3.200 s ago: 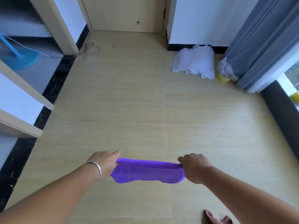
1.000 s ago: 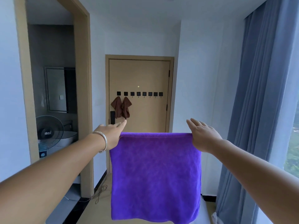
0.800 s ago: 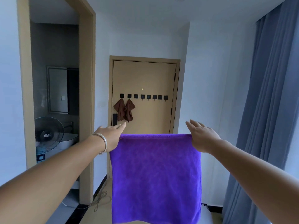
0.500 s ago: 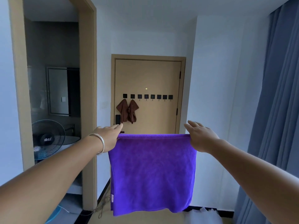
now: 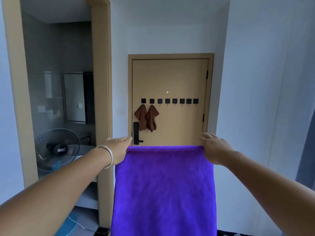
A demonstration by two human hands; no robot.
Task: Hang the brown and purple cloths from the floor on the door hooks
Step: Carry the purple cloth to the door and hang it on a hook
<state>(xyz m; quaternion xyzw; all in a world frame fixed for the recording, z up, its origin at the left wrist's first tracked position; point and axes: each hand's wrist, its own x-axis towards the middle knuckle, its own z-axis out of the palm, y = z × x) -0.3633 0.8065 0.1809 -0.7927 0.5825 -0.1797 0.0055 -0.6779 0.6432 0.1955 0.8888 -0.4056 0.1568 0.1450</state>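
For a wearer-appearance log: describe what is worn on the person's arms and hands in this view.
Both forearms are bare, with no sleeves or gloves showing. The left hand has a plain silver bangle round its wrist, a smooth, round band. The right hand and its wrist carry nothing; no rings or watch can be seen on either.

Soft daylight, slight wide-angle edge warping

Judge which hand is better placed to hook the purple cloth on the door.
Likely the left hand: its corner of the purple cloth lines up nearer the first free hook, beside the brown cloths. The right hand sits past the row's end.
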